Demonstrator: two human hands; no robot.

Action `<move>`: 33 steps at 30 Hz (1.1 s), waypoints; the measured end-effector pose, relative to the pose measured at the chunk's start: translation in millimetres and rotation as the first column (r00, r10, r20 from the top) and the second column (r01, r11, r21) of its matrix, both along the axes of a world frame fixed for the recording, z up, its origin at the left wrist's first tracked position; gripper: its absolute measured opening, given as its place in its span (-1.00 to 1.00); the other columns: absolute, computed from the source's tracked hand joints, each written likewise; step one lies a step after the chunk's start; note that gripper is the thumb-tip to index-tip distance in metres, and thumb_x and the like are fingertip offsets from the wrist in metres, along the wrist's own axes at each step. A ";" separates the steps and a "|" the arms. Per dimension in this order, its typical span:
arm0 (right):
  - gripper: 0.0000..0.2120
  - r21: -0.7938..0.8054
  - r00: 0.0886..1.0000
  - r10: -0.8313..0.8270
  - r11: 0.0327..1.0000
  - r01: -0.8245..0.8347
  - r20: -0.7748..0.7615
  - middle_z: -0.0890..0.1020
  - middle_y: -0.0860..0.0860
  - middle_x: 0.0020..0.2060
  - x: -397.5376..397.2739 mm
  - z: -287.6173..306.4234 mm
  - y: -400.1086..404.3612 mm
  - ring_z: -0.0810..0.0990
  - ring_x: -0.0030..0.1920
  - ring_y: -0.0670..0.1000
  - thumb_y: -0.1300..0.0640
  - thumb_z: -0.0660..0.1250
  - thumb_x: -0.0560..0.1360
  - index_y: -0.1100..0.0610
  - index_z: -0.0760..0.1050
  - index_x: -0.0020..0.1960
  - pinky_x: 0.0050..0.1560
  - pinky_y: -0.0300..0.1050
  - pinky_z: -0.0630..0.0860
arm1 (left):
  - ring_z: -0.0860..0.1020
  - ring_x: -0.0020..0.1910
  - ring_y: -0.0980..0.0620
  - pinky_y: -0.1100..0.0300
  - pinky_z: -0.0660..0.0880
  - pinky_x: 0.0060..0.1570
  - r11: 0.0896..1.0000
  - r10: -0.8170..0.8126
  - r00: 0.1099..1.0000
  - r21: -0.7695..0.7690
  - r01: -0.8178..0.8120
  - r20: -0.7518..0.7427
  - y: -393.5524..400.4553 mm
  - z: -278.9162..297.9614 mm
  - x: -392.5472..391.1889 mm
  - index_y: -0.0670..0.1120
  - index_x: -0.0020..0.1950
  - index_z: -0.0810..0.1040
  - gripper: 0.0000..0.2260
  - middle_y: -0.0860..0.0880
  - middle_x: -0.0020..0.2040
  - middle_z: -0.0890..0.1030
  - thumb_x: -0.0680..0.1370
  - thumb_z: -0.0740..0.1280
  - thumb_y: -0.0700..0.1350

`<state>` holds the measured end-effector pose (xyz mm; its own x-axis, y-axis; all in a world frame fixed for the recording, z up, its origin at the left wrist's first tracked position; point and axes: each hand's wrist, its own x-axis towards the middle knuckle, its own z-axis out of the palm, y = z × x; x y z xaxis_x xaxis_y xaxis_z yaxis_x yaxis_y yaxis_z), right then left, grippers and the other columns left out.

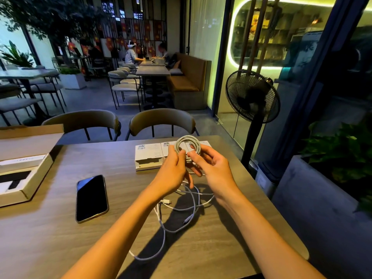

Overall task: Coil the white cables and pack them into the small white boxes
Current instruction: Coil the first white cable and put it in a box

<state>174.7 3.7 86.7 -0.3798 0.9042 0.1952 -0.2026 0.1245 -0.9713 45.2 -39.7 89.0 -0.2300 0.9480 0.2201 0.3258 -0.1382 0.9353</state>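
A coiled white cable (187,142) is held up above the table between both hands. My left hand (174,170) pinches the coil's lower left side, and my right hand (213,168) grips its lower right side with thumb and fingers. Behind the coil lie small white boxes (150,156) in a row; the left one is open at its near end, the others are partly hidden by my hands. More loose white cable (177,210) lies tangled on the table under my wrists, with a connector (167,202) showing.
A dark phone (91,198) lies face up left of my arms. An open cardboard box (22,174) sits at the table's left edge. Two chairs (161,119) stand beyond the far edge, and a black standing fan (252,95) is at the right.
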 end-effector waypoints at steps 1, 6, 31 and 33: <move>-0.74 -0.002 1.000 0.012 1.000 -0.012 0.005 0.73 -0.03 0.09 0.0 0.6 -0.3 0.71 0.07 -0.14 0.16 0.41 0.58 0.07 0.60 0.27 -0.06 -0.26 0.64 | 0.61 -0.38 0.04 0.28 0.54 -0.40 0.999 -0.032 0.998 -0.015 0.033 0.047 -0.6 0.1 0.0 -0.08 0.26 0.28 -0.80 -0.10 -0.04 0.61 0.72 0.03 -0.01; -0.74 0.012 0.999 -0.039 0.999 0.039 0.029 0.73 -0.03 0.07 -3.8 -2.4 -2.1 0.70 0.06 -0.10 0.09 0.40 0.59 0.04 0.60 0.27 -0.01 -0.26 0.64 | 0.59 -0.31 0.10 0.22 0.58 -0.27 1.000 0.005 0.996 0.009 -0.006 0.090 0.1 -3.0 -0.9 -0.03 0.24 0.29 -0.83 -0.11 -0.12 0.61 0.72 0.02 -0.01; -0.96 -0.101 0.978 -0.133 0.983 0.150 0.160 0.77 -0.14 -0.11 10.9 -15.7 12.9 0.72 0.00 -0.14 0.01 0.48 0.53 -0.10 0.68 -0.02 0.00 -0.25 0.57 | 0.57 0.20 -0.01 0.16 0.54 0.01 0.994 0.013 0.983 -0.105 0.007 0.182 29.7 -27.6 15.0 -0.03 0.37 0.22 -0.75 -0.06 0.29 0.53 0.72 0.04 0.00; -0.95 -0.116 0.972 -0.158 0.977 0.180 0.174 0.72 -0.24 -0.19 9.9 -20.0 13.7 0.66 -0.05 -0.24 -0.04 0.49 0.51 -0.17 0.64 -0.10 -0.11 -0.36 0.48 | 0.55 0.10 0.10 0.32 0.47 -0.10 0.994 0.046 0.985 -0.102 -0.029 0.165 28.5 -29.0 18.3 -0.04 0.36 0.22 -0.76 0.00 0.21 0.52 0.72 0.04 -0.01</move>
